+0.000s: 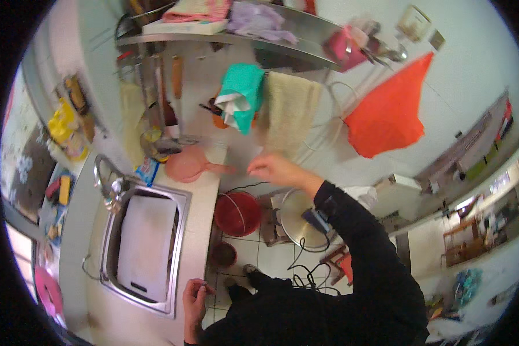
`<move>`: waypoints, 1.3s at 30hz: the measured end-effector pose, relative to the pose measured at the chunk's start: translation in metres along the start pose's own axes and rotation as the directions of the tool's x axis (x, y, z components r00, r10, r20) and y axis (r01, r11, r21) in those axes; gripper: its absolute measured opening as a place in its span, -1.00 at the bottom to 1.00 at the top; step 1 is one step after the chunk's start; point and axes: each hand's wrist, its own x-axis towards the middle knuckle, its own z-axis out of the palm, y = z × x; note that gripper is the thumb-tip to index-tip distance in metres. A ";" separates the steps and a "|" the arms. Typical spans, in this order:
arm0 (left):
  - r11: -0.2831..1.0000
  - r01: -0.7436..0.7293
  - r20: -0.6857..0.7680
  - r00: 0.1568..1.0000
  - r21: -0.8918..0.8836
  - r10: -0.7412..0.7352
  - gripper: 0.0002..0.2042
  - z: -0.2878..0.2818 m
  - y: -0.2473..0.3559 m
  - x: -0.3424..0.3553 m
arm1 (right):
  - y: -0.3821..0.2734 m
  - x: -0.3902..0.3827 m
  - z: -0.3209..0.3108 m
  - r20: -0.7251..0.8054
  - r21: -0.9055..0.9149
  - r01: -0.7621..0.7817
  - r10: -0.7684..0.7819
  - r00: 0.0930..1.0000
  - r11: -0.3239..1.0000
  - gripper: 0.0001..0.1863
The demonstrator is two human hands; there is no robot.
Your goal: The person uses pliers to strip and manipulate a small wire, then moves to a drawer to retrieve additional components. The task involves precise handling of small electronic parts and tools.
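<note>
The right hand [269, 169] reached leftward, its fingers loosely bent; whether the fingertips met could not be told. A pink dipper [184, 164] lay on the surface [202, 216] just left of it, handle pointing toward those fingers. A beige towel [294, 109] hung just beyond the same hand, and a red bucket [228, 217] stood on the floor below it. The left hand [195, 300] was beside the surface's edge, fingers curled; whether they pinched anything could not be told. Left of that hand, a sink [184, 226] held a white board [147, 242].
</note>
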 end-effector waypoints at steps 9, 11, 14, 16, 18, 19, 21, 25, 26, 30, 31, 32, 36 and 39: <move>0.999 0.038 0.552 0.833 0.020 -0.043 -0.80 0.087 0.025 0.042 | -0.134 -0.146 0.094 0.116 0.386 0.015 -0.065 0.991 0.922 -0.78; 1.000 -0.001 0.627 0.779 0.020 -0.012 -0.80 0.118 0.028 0.040 | -0.149 -0.182 0.094 0.009 0.323 -0.032 0.031 0.999 0.946 -0.77; 0.987 0.156 0.746 0.662 -0.039 -0.076 -0.76 0.162 0.029 0.025 | -0.155 -0.241 0.085 -0.158 0.231 -0.056 0.095 0.983 0.971 -0.84; 0.976 0.217 0.789 0.603 -0.019 -0.118 -0.78 0.194 0.024 0.013 | -0.155 -0.286 0.078 -0.214 0.227 -0.109 0.159 0.964 0.968 -0.88; 0.971 0.232 0.813 0.555 0.052 -0.176 -0.78 0.229 0.015 -0.003 | -0.157 -0.335 0.077 -0.321 0.297 -0.084 0.182 0.929 0.951 -0.91; 0.972 0.209 0.817 0.537 0.110 -0.208 -0.78 0.244 0.013 -0.010 | -0.158 -0.359 0.078 -0.359 0.316 -0.076 0.194 0.913 0.946 -0.90; 0.957 0.144 0.796 0.532 0.250 -0.288 -0.77 0.290 0.003 -0.034 | -0.161 -0.415 0.072 -0.443 0.324 -0.085 0.230 0.866 0.942 -0.91; 0.931 0.326 0.928 0.269 0.163 -0.257 -0.66 0.382 -0.025 -0.090 | -0.176 -0.527 0.069 -0.547 0.393 -0.129 0.344 0.763 0.910 -0.90; 0.927 0.307 0.918 0.259 0.218 -0.302 -0.67 0.403 -0.032 -0.104 | -0.181 -0.555 0.069 -0.548 0.418 -0.159 0.388 0.741 0.894 -0.89; 0.924 0.177 0.932 0.066 0.340 -0.356 -0.74 0.501 -0.059 -0.154 | -0.209 -0.665 0.074 -0.674 0.556 -0.186 0.571 0.469 0.810 -0.94; 0.923 0.140 0.933 -0.014 0.359 -0.360 -0.75 0.523 -0.065 -0.166 | -0.216 -0.689 0.077 -0.694 0.567 -0.208 0.598 0.401 0.797 -0.93; 0.922 0.117 0.928 -0.102 0.369 -0.358 -0.77 0.546 -0.071 -0.177 | -0.223 -0.714 0.081 -0.710 0.580 -0.224 0.621 0.332 0.783 -0.92; 0.874 0.024 0.784 -0.455 0.484 -0.422 -0.80 0.626 -0.094 -0.233 | -0.263 -0.808 0.111 -0.758 0.651 -0.246 0.628 -0.174 0.718 -0.88; 0.826 -0.088 0.667 -0.544 0.557 -0.509 -0.84 0.677 -0.117 -0.274 | -0.298 -0.883 0.154 -0.640 0.760 -0.277 0.604 -0.476 0.587 -0.82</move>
